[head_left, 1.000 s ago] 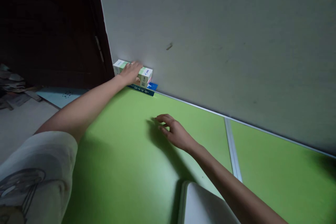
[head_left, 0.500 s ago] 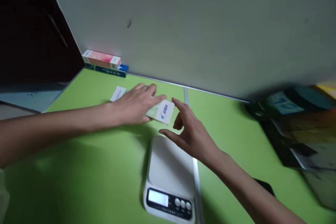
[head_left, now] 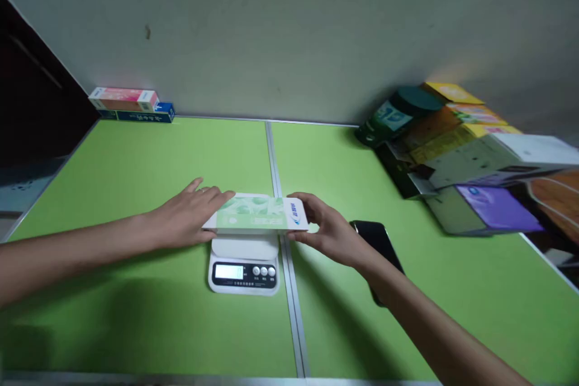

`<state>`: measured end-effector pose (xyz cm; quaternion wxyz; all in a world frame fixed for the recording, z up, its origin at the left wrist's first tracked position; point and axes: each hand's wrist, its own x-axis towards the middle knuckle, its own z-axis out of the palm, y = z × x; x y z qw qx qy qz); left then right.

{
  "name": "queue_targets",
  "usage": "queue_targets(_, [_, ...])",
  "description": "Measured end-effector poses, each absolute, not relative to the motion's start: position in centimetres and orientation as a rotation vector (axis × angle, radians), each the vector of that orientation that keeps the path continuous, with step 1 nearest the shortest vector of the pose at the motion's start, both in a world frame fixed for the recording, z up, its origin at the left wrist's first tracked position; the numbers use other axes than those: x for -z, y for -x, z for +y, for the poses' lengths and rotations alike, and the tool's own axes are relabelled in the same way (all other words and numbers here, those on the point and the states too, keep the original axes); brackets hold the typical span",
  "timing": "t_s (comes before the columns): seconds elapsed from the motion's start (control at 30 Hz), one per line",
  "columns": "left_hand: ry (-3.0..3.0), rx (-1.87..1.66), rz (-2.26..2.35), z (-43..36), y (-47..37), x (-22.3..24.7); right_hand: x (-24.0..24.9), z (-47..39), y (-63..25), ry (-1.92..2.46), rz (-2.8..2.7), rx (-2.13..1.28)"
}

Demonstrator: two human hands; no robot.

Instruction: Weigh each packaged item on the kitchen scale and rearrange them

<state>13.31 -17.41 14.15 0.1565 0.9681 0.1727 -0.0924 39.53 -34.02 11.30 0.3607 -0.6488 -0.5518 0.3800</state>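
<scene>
A long green and white toothpaste box (head_left: 256,213) spans the space between my two hands, level, over the plate of a white kitchen scale (head_left: 244,265). My left hand (head_left: 192,212) grips its left end, thumb below and fingers on top. At the right end, my right hand (head_left: 323,224) pinches the box between thumb and fingers. Whether the box touches the scale's plate cannot be made out. The scale's display is lit, but its digits are too small to read.
A pink box (head_left: 124,98) rests on a dark blue box (head_left: 145,116) at the back left, against the wall. A black phone (head_left: 377,247) lies under my right forearm. Several cartons and a dark green canister (head_left: 393,114) crowd the right side of the green table (head_left: 203,151).
The toothpaste box has come over the scale. My right hand, apart from it before, has closed on its right end. The view has swung right, bringing the cartons further in.
</scene>
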Motion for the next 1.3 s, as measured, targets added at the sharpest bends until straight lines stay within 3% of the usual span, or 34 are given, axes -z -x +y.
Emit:
queue_targets(0.3, [-2.696, 0.299, 0.612, -17.6, -12.8, -13.4, -10.5, -35.2, -39.3, 1.795, -1.510, -1.008])
queue_targets(0.57, [-2.719, 0.355, 0.751, -16.3, -10.1, -15.0, -13.0, -36.4, -40.9, 1.811, -1.591, -0.669])
queue_targets(0.7, [-2.722, 0.373, 0.691, -15.9, -10.0, -15.3, -13.8, -35.5, -39.9, 1.823, -1.733, -0.667])
queue_targets(0.9, [-2.694, 0.279, 0.556, -16.1, -11.3, -15.0, -13.3, -34.1, -38.6, 1.968, -1.886, -0.766])
queue_targets(1.3, [-2.668, -0.149, 0.406, -15.0, -16.0, -14.0, -14.2, -36.2, -40.6, 1.966, -1.808, -0.525])
